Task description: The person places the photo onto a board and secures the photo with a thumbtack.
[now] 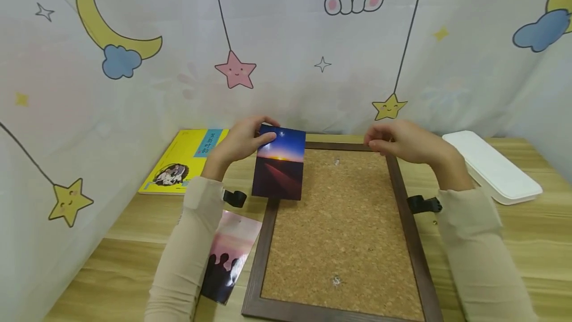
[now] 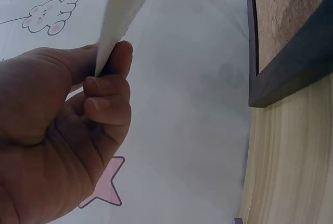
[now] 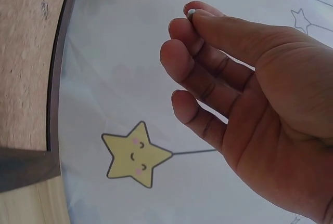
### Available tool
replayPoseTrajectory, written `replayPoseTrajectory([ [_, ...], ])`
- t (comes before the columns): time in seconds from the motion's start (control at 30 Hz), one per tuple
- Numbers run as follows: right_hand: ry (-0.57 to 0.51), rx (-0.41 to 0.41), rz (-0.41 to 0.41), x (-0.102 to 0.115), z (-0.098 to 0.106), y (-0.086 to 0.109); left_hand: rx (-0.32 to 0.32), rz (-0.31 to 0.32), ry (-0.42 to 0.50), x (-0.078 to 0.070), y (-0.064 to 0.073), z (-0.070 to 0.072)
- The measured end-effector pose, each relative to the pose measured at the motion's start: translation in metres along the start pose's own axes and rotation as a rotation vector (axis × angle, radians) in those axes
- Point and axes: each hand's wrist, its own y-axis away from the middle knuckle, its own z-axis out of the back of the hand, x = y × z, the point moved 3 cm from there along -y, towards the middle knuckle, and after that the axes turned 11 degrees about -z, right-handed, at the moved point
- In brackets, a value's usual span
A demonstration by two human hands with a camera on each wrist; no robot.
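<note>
My left hand (image 1: 246, 138) pinches a glossy photo card (image 1: 280, 178) by its upper left edge, thumb in front. The card shows a blue and orange sunset over a dark road, and it is held over the left side of a framed corkboard (image 1: 344, 222). In the left wrist view the card is seen nearly edge-on between thumb and fingers. Above the board's upper right corner, my right hand (image 1: 404, 140) pinches a tiny object with a pale round end (image 3: 192, 12) between thumb and index finger. The fingers hide most of it.
Clear push pins stand in the cork near the top (image 1: 337, 161) and bottom (image 1: 336, 281). A pink and black photo card (image 1: 230, 250) lies left of the frame. Behind it is a yellow book (image 1: 178, 158); a white case (image 1: 491, 168) lies at right. A printed curtain (image 1: 286, 39) hangs behind.
</note>
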Motion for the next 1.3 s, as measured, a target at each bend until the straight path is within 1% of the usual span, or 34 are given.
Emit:
replayPoseTrajectory([
  [0.13, 0.003, -0.005, 0.013, 0.006, -0.002, -0.006, 0.026, -0.012, 0.027, -0.005, -0.005, -0.007],
  [0.3, 0.003, -0.021, -0.003, 0.007, -0.006, -0.014, 0.046, -0.053, 0.093, -0.010, -0.012, -0.015],
  [0.37, 0.005, -0.028, -0.009, 0.008, -0.009, -0.017, 0.054, -0.057, 0.114, -0.011, -0.015, -0.018],
  [0.47, 0.014, -0.039, -0.016, 0.009, -0.012, -0.022, 0.080, -0.060, 0.140, -0.012, -0.019, -0.024],
  [0.6, 0.000, -0.051, -0.020, 0.007, -0.015, -0.029, 0.118, -0.081, 0.165, -0.014, -0.024, -0.034],
  [0.8, -0.002, -0.071, -0.014, 0.010, -0.017, -0.036, 0.142, -0.108, 0.158, -0.020, -0.031, -0.043],
  [0.93, 0.012, -0.063, 0.006, 0.013, -0.017, -0.041, 0.149, -0.110, 0.164, -0.021, -0.037, -0.050],
  [1.1, 0.010, -0.031, 0.006, 0.013, -0.022, -0.047, 0.164, -0.093, 0.167, -0.020, -0.043, -0.058],
  [1.3, -0.030, 0.011, 0.031, 0.010, -0.029, -0.056, 0.203, -0.106, 0.158, -0.019, -0.048, -0.068],
])
